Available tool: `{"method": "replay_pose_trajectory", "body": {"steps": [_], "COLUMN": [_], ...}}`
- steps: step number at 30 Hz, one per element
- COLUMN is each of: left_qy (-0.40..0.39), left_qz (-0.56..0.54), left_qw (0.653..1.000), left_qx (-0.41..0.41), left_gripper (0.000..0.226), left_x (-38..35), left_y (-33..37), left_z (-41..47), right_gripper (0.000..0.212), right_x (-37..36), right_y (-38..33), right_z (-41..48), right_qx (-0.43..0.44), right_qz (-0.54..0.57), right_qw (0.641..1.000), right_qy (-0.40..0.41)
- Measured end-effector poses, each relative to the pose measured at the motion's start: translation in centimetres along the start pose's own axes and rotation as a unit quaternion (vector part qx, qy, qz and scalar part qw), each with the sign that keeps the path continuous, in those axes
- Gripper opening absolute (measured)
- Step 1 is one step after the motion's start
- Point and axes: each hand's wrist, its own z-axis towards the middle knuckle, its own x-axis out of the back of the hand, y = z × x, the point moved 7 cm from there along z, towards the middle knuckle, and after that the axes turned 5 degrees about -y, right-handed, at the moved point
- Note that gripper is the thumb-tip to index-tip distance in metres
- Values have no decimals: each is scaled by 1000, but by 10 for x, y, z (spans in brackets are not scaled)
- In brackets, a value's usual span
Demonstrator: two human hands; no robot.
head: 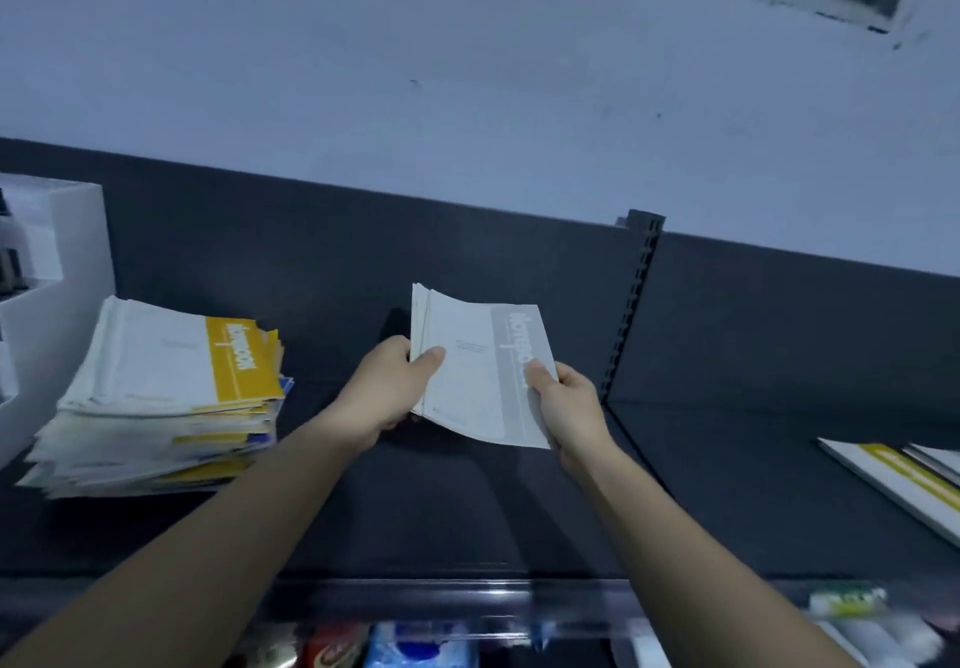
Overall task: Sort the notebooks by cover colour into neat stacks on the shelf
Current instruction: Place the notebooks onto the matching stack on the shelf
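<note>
Fingers point(430, 357) of my left hand point(387, 389) and right hand point(566, 402) grip a thin bundle of white, grey-banded paper notebooks point(478, 371), held tilted between them above the dark grey shelf point(727, 459). Well left of my left fingers I see a ragged pile of yellow-banded notebooks point(156, 397).

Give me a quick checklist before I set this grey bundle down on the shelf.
1. Left hand grips grey bundle: ok.
2. Right hand grips its other edge: ok.
3. Shelf below the bundle free of notebooks: ok.
4. Bundle edges squared: not ok, fanned at the far corner.
5. Every cover in it grey: cannot tell.
6. Left stack neat, one colour: not ok, ragged, yellow and blue mixed.
</note>
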Motion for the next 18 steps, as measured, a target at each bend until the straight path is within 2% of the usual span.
{"method": "replay_pose_trajectory", "body": {"steps": [9, 13, 18], "left_qy": [-58, -83, -121], "left_qz": [35, 43, 59], "left_qw": [997, 995, 991], "left_qx": [-31, -44, -26], "left_gripper": [32, 32, 32], "left_x": [-149, -222, -293], "left_y": [46, 70, 79], "left_z": [15, 17, 22], "right_gripper": [34, 15, 19], "right_x": [152, 226, 296], "right_y": [16, 22, 33], "right_z": [-1, 2, 10], "right_qx": [-2, 6, 2], "right_qz": [-90, -121, -168], "right_qw": [994, 988, 979], "right_qy": [70, 100, 117]}}
